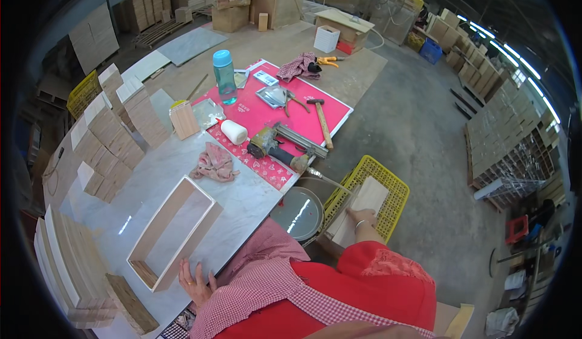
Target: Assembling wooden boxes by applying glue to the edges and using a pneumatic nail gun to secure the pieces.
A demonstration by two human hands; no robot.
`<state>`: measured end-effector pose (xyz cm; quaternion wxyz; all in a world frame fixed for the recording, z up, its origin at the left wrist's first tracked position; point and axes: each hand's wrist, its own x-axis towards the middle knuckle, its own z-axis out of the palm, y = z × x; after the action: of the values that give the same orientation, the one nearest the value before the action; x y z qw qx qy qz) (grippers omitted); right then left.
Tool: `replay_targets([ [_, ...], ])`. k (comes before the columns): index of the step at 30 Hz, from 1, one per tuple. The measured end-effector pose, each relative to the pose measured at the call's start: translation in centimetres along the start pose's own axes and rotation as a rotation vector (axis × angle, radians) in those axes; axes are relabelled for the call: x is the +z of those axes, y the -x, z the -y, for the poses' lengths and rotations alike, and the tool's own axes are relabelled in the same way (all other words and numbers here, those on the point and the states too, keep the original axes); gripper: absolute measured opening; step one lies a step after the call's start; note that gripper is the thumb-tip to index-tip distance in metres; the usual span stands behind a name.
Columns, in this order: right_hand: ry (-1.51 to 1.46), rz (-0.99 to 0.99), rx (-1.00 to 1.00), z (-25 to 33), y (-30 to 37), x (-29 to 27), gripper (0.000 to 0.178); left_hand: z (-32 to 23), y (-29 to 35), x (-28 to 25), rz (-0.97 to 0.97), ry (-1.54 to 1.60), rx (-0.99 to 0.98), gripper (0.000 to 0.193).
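Note:
A pale wooden box frame point(203, 221), four-sided and hollow, rests on the marble-look tabletop in front of me. My left hand point(195, 284) is at the table's near edge, fingers spread, close by the frame's near corner. To the right, my right hand point(364, 216) reaches down to a yellow plastic crate point(397, 193). Its fingers grip the edge of a pale wooden board point(371, 195) lying in that crate. On the table beyond the frame lie a nail gun point(276, 148), a white glue bottle point(233, 132) and a crumpled pink cloth point(215, 162).
Stacked wooden pieces point(100, 139) and long boards point(70, 266) line the table's left side. A hammer point(321, 124), pliers point(297, 100) and a blue bottle point(225, 78) stand or lie farther back. A round lidded bucket point(298, 213) sits between table and crate. Wrapped pallets point(512, 139) are at right.

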<state>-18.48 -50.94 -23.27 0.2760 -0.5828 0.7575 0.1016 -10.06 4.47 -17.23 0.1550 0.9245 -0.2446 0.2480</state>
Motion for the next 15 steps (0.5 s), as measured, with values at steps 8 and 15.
replay_targets([
  [8,-0.151,-0.385,-0.354,2.5,3.1,-7.2,0.098,0.9,1.0,-1.0,-0.086,0.104,-0.103,0.045],
  [15,-0.422,-0.373,-1.557,18.9,10.9,-10.0,0.064,2.9,3.9,-5.1,-0.204,-0.031,-0.412,0.024],
])
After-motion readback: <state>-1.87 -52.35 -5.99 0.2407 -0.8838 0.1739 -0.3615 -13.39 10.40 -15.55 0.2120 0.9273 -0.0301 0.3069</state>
